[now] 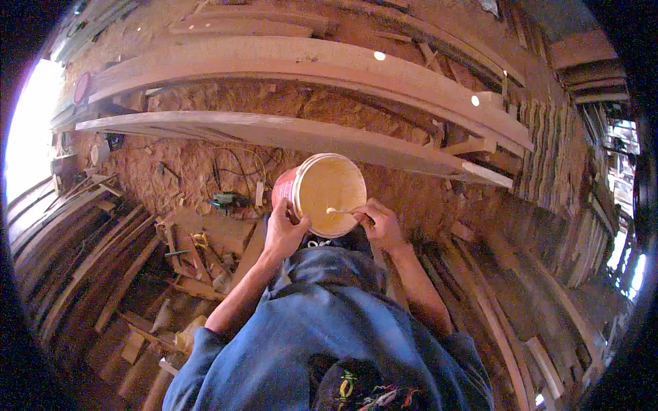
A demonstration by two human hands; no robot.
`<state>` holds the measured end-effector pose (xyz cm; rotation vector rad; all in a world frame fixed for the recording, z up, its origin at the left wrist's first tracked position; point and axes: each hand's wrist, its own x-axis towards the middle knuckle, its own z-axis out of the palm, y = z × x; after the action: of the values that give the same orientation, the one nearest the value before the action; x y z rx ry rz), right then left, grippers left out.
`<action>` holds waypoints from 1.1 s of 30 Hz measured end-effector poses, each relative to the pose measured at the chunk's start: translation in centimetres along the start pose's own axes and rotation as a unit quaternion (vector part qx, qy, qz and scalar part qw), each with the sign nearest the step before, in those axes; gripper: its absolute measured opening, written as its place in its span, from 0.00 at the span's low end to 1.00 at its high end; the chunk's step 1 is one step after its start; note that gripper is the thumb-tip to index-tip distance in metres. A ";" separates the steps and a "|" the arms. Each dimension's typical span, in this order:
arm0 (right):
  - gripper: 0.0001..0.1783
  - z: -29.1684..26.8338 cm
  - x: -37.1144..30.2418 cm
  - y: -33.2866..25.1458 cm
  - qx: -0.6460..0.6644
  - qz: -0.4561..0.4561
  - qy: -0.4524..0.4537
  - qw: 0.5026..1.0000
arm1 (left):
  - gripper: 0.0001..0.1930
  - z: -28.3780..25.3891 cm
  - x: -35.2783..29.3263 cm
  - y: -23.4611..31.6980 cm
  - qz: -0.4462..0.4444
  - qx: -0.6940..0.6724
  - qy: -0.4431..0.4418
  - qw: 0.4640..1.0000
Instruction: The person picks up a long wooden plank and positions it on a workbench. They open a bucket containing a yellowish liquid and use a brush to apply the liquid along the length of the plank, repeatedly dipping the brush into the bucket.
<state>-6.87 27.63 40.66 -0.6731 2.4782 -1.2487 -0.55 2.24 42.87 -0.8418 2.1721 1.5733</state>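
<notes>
A red and white plastic bucket is tilted in front of my body, its round mouth facing up toward me. Yellowish cream material shows inside it, though I cannot tell how deep it is. My left hand grips the bucket's left near side, thumb at the rim. Between the fingers of my right hand is a thin stick, reaching over the rim into the mouth. A pale lump of paste clings to the stick's tip.
Beyond the bucket, a long board and a thicker plank run across above the dirt floor. A green power tool with a cable lies to the left. Stacked timber and scrap wood fill the left; more planks lie right.
</notes>
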 end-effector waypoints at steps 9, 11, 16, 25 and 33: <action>0.15 -1.6 0.4 2.0 0.028 -0.027 0.003 0.999 | 0.11 2.8 -2.1 2.3 -0.021 -0.122 0.042 0.991; 0.15 -2.4 0.4 2.5 0.026 -0.036 -0.005 0.999 | 0.12 3.7 -2.4 2.7 -0.024 -0.150 0.052 0.987; 0.16 -3.4 0.3 3.3 -0.009 -0.060 -0.040 0.997 | 0.11 5.1 -2.8 2.4 -0.016 -0.158 0.040 0.986; 0.17 -4.3 -1.4 3.5 0.066 0.013 -0.007 0.998 | 0.11 7.4 -2.8 0.6 0.007 -0.102 0.026 0.994; 0.09 -4.2 -3.1 6.4 0.086 0.022 0.211 0.973 | 0.11 8.6 -3.3 3.0 0.035 -0.108 0.017 0.993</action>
<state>-7.86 35.41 38.01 -0.3317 2.6428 -1.7139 -0.50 11.88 44.08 -0.8685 2.1012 1.8677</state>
